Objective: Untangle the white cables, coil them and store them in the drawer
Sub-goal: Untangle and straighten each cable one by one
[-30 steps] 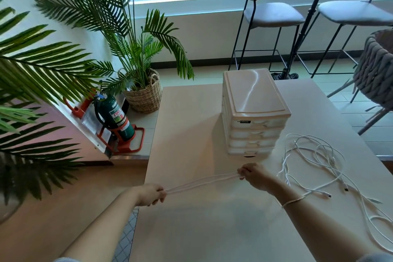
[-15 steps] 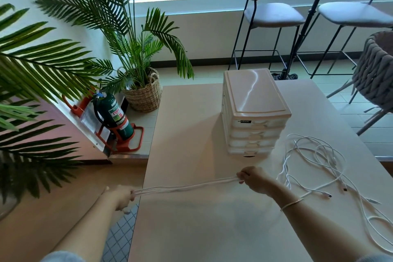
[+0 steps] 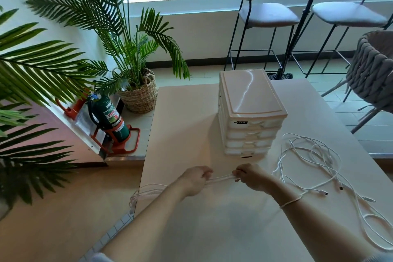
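My left hand point(image 3: 194, 179) and my right hand point(image 3: 251, 177) both grip one folded white cable point(image 3: 221, 178), a short stretch taut between them. Its loose loop point(image 3: 141, 194) trails left of my left hand and hangs past the table's left edge. A tangle of white cables point(image 3: 312, 159) lies on the table to the right of my right hand. The white drawer unit point(image 3: 248, 117) stands just beyond my hands with all its drawers closed.
The beige table point(image 3: 182, 125) has its left edge beside my left forearm. A fire extinguisher point(image 3: 108, 118) and a potted palm in a basket point(image 3: 138, 93) stand on the floor at left. Stools and a woven chair point(image 3: 374, 66) are behind and right.
My left hand has come back right along the cable, from past the table's left edge to close beside my right hand. The slack now loops out to the left.
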Demonstrator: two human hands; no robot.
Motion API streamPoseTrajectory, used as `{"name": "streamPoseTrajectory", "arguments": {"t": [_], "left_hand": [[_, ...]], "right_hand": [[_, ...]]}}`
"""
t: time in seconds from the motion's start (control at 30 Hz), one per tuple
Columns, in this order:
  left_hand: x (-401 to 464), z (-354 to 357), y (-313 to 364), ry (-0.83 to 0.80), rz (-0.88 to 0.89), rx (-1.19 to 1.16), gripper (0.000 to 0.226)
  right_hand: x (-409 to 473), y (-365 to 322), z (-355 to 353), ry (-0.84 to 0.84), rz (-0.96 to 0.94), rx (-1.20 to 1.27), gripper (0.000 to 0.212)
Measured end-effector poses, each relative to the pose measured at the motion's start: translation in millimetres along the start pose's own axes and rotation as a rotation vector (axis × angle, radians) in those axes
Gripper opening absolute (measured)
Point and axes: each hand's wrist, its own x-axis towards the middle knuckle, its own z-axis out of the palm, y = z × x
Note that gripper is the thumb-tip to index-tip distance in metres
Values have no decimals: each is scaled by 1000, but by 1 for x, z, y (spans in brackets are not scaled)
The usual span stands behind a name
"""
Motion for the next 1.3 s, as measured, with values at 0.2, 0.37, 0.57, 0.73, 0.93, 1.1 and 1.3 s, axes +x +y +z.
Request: {"name": "streamPoseTrajectory", "arguments": {"t": [0.2, 0.37, 0.57, 0.73, 0.93, 1.1, 1.3], "left_hand": [[6, 20, 24, -14, -33, -224, 26], [6, 14, 28, 109, -33, -208, 26], [1, 25, 27, 2, 22, -202, 18], [-3, 29, 15, -16, 43, -290, 19], [-1, 21, 1, 66, -44, -384, 27], [-1, 18, 5, 95, -38, -280, 28], [-4, 18, 16, -146, -62, -424, 27]], "right_hand": [[4, 1, 3, 121, -23, 45, 33], [0, 1, 3, -67, -40, 75, 36], [9, 7, 1, 30, -18, 64, 39], [12, 7, 11, 114, -37, -8, 34], [9, 11, 9, 71, 2, 97, 40], [7, 13, 12, 6, 31, 123, 42], [1, 8, 8, 0, -76, 25, 38]]}}
